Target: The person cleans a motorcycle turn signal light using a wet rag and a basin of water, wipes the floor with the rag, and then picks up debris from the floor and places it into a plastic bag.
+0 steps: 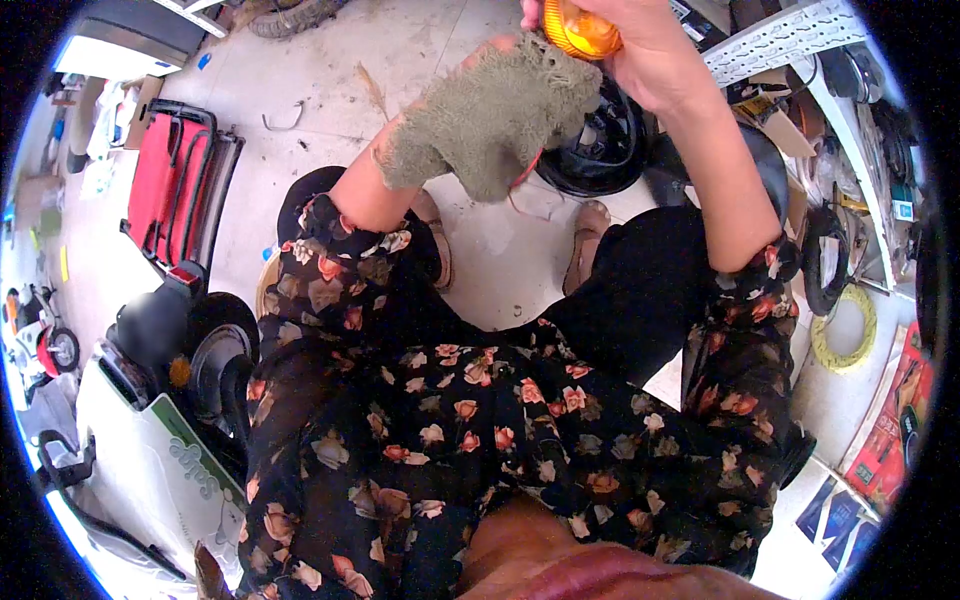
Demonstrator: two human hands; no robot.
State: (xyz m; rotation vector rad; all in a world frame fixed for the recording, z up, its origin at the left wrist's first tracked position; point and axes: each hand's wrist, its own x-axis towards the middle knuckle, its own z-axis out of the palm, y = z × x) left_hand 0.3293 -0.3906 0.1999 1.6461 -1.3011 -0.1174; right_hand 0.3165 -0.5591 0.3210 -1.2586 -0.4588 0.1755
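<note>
My right hand is at the top of the view, closed around an amber ribbed light lens. My left hand is mostly covered by a shaggy grey-green rag that it holds against the lens's lower left side. The rag drapes down over my left forearm, so most of those fingers are hidden. A thin red wire hangs by the rag's lower edge. Below my hands, a glossy black round part rests on the floor, partly covered by the rag.
A red folding item with a black frame lies at left. A white perforated metal shelf with parts stands at right, near a yellow coil. A tyre lies at the top. My feet flank the pale tiled floor.
</note>
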